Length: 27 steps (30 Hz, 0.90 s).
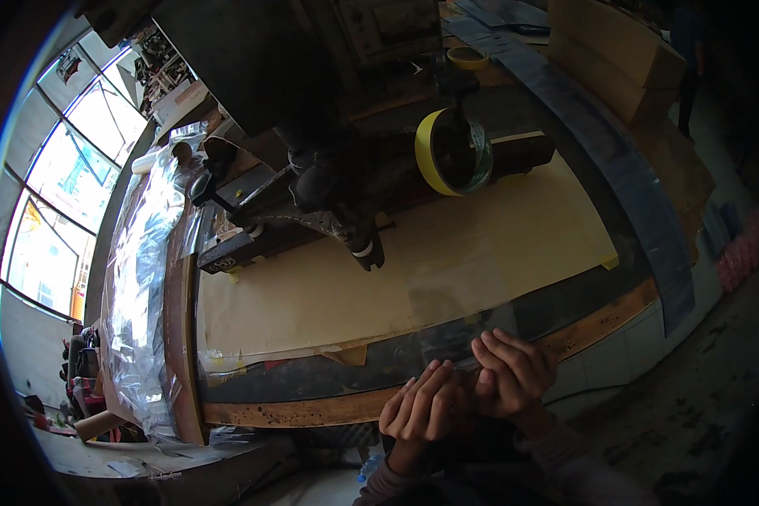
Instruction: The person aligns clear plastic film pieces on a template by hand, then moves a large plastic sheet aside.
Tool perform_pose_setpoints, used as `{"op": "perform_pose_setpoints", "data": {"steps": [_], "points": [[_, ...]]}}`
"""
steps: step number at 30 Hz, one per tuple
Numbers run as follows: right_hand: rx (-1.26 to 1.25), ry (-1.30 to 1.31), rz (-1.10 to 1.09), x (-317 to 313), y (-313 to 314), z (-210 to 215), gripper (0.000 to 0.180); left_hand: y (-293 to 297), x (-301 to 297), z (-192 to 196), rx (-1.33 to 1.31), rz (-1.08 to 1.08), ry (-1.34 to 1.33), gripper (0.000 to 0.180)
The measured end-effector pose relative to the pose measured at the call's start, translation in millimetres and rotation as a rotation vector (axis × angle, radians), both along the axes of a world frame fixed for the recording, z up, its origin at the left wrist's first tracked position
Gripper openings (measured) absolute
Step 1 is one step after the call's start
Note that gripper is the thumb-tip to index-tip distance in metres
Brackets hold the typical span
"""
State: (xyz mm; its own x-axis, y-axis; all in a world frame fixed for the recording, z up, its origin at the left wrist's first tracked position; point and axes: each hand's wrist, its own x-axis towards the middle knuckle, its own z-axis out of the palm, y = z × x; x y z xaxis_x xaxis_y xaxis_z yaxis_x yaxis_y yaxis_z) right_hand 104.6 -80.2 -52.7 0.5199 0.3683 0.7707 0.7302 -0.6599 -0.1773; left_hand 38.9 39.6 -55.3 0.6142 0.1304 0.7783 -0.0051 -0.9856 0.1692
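Observation:
My left hand (422, 405) and my right hand (514, 371) are close together over the near wooden edge of the worktable, fingers curled inward. Between their fingertips seems to be a thin clear plastic film (457, 299). It shows only as a faint, paler rectangle reaching over the tan sheet (329, 308); its lower edge is hidden by the fingers. That tan sheet lies flat on the dark table top, with bits of yellow tape at its edges. Above it stands a dark machine head (333, 198) with a long crossbar.
A yellow tape roll (434, 156) hangs at the crossbar, and another roll (468, 59) lies farther back. Crumpled clear plastic (139, 295) covers the left side, near a cardboard tube (99, 425). At right are a long grey-blue strip (603, 152), a cardboard box (611, 63) and a person (687, 63).

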Motion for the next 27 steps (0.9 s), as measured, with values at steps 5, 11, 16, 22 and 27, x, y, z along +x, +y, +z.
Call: {"op": "perform_pose_setpoints", "data": {"steps": [5, 11, 16, 22, 27], "points": [[0.008, 0.005, 0.009, 0.2, 1.1, -0.6, 0.03, 0.5, -0.3, -0.4, -0.003, 0.0, -0.002, 0.009], [0.016, 0.002, 0.006, -0.3, 1.0, -0.5, 0.031, -0.8, 0.2, 1.4, -0.015, 0.0, -0.001, 0.009], [0.018, 0.003, 0.01, 1.6, 1.4, -0.7, 0.031, -0.6, 2.0, 2.2, -0.008, 0.006, -0.006, 0.01], [0.006, -0.001, 0.001, -0.3, 0.6, -0.6, 0.031, 0.5, -0.9, -0.1, 0.006, -0.002, 0.008, 0.011], [0.023, 0.027, 0.016, -1.4, 2.0, -1.5, 0.031, -1.2, 1.6, 1.0, -0.008, 0.013, -0.018, 0.011]]}}
